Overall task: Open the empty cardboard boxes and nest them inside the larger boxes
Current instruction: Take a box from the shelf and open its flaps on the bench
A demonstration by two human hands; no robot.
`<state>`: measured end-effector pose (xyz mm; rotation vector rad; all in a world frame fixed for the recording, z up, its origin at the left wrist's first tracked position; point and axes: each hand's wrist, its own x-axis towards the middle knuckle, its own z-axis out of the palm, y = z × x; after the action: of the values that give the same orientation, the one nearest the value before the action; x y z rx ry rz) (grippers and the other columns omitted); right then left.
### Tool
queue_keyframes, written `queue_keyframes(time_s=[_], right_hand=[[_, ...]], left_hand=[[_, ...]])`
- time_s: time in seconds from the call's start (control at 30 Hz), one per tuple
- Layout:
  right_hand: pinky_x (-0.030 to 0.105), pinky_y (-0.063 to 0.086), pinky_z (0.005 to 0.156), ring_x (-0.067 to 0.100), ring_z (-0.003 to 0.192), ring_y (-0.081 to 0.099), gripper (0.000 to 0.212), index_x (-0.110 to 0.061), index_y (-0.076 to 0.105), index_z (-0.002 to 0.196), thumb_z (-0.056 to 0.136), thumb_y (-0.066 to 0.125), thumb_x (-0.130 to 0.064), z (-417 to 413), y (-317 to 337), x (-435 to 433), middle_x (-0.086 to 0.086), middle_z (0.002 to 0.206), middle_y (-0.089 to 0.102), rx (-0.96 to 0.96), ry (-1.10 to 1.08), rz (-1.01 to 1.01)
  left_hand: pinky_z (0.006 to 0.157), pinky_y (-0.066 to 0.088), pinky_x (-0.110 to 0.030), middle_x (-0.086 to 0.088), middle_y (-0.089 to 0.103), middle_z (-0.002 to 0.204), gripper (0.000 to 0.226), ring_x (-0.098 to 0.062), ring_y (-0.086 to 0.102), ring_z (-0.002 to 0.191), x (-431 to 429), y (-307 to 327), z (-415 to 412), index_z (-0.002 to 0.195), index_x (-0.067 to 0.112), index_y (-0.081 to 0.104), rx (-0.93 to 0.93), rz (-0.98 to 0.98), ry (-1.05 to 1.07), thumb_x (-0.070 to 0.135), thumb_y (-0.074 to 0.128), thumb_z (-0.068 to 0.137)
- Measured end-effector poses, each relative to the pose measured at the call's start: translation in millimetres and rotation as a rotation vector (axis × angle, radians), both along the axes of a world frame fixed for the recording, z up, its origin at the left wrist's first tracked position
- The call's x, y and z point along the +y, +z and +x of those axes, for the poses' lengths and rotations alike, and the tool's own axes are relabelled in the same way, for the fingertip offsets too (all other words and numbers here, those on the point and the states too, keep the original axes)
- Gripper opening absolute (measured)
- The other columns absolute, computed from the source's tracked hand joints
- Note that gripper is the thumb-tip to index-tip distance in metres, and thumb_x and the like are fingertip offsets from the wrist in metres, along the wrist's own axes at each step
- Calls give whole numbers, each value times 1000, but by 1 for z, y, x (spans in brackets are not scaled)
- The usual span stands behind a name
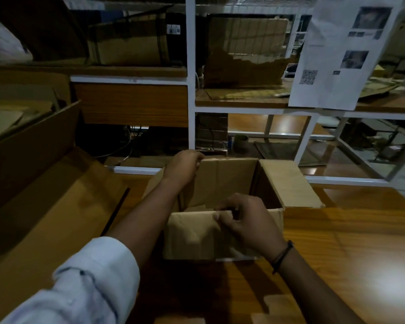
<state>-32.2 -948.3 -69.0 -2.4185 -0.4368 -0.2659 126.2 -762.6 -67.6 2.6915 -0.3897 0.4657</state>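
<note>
Left hand (185, 167) grips the far flap of the small open brown cardboard box (222, 206). Right hand (246, 220) pinches its near flap, box between both.

- Glossy brown wood-grain table top (351, 242) fills the foreground; pale streaks of light reflect on its right half
- White metal shelving frame (191, 90) stands at the table's far edge, with uprights and crossbars
- Brown wooden shelf boards (241, 102) sit in the frame at two heights
- Dark wood-grain front panel (131, 105) sits under the left shelf
- Thin dark cables (124, 146) hang in the shadowed recess below that panel
- White printed paper sheet with photos and a QR code (337, 57) hangs on the frame, upper right
- Light dim overall, brighter to the right
</note>
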Motion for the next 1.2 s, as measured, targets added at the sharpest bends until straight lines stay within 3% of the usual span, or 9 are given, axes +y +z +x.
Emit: queue_keyframes(time_s=[0.07, 0.17, 0.33, 0.5, 0.83, 0.97, 1.2], right_hand=[[23, 53, 75, 0, 86, 60, 2, -34, 70, 95, 94, 69, -32, 15, 11, 0, -16, 94, 65, 56, -46, 63], [14, 48, 72, -4, 84, 59, 9, -28, 69, 102, 97, 65, -22, 54, 23, 4, -15, 96, 64, 18, -74, 1], [33, 54, 93, 18, 110, 59, 25, -20, 66, 120, 95, 65, -22, 135, 25, 27, 2, 122, 60, -142, -64, -320], [31, 51, 87, 22, 107, 60, 22, -17, 63, 120, 100, 57, -24, 166, 10, 34, 9, 121, 59, -204, -19, -489], [24, 50, 79, 15, 94, 63, 19, -20, 65, 117, 99, 59, -24, 178, 6, 17, 1, 108, 63, -191, 66, -456], [28, 52, 88, 15, 103, 64, 23, -21, 67, 119, 98, 61, -23, 182, 7, -5, 0, 113, 67, -133, 43, -411], [33, 56, 86, 15, 100, 63, 19, -20, 68, 115, 98, 61, -26, 187, 2, -6, 2, 112, 67, -153, -11, -389]], left_hand=[[87, 54, -37, 0, 69, 123, 33, -20, 62, 111, 0, -4, 2, 127, 26, 70, -9, -2, 13, 12, 63, 97], [85, 55, -39, -1, 69, 117, 29, -20, 63, 107, 0, -6, 2, 123, 25, 70, -25, -4, 32, 14, 64, 97], [82, 58, -42, 1, 69, 103, 22, -17, 66, 94, 2, -9, 4, 115, 27, 71, 5, -33, 39, 16, 60, 99], [81, 58, -36, 6, 66, 95, 16, -10, 63, 86, 1, -14, 5, 107, 27, 69, -10, -42, 57, 18, 56, 101], [82, 59, -37, 5, 68, 98, 19, -9, 64, 87, 0, -17, 8, 110, 26, 68, -1, -56, 53, 15, 58, 100], [86, 59, -37, -1, 70, 110, 27, -15, 66, 98, -1, -17, 8, 121, 22, 68, -35, -14, 60, 10, 61, 98], [87, 58, -38, -2, 69, 112, 28, -15, 66, 101, -1, -18, 11, 123, 22, 67, -44, -8, 66, 11, 59, 99]])
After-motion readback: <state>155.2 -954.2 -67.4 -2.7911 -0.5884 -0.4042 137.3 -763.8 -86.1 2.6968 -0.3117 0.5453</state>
